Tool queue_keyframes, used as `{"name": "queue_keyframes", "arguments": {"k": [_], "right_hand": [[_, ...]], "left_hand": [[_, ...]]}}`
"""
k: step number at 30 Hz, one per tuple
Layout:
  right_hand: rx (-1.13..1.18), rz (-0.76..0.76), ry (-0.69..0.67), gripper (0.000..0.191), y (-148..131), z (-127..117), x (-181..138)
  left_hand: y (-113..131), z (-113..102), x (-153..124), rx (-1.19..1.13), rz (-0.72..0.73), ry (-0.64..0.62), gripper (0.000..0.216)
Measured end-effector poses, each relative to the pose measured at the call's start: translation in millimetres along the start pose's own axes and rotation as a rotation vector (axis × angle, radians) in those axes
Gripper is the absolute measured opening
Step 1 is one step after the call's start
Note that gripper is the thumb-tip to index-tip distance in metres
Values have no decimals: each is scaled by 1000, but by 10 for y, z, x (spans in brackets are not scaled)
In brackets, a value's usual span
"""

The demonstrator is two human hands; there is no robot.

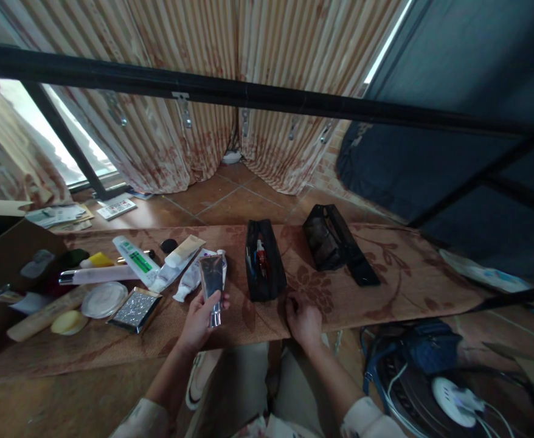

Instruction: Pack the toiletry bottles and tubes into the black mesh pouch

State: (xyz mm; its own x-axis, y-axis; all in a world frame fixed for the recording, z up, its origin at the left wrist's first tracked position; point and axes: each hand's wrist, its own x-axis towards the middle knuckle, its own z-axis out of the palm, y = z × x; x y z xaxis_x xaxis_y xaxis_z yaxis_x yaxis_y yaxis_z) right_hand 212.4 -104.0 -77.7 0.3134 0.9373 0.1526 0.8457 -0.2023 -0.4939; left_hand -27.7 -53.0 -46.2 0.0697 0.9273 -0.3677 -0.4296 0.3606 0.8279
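Note:
My left hand (197,321) is closed around the lower end of a dark, shiny squeeze tube (211,277), whose silver cap points toward me. Just behind the tube lie a white tube (187,283) and a beige tube (185,249). My right hand (304,320) rests on the near edge of the cloth, fingers curled, with nothing visible in them. Between the hands and slightly beyond stands an unzipped black pouch (265,289) with a red bottle (261,258) and other small items inside. A second black case (324,243), its flap spread out, sits to the right.
Cosmetics crowd the left: a green-and-white tube (135,260), a glittery compact (135,309), a round clear container (104,299) and a long pink tube (100,275). A cardboard box (18,255) stands far left. A dark metal bar (267,97) crosses beyond the table. A power strip (454,401) sits lower right.

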Motion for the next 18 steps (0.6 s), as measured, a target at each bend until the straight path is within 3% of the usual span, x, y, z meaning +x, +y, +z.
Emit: {"name": "queue_keyframes", "arguments": {"k": [18], "right_hand": [[52,34,0,20,-47,-45,-4]], "left_hand": [[-7,-40,77,117,-18,54,49]]}}
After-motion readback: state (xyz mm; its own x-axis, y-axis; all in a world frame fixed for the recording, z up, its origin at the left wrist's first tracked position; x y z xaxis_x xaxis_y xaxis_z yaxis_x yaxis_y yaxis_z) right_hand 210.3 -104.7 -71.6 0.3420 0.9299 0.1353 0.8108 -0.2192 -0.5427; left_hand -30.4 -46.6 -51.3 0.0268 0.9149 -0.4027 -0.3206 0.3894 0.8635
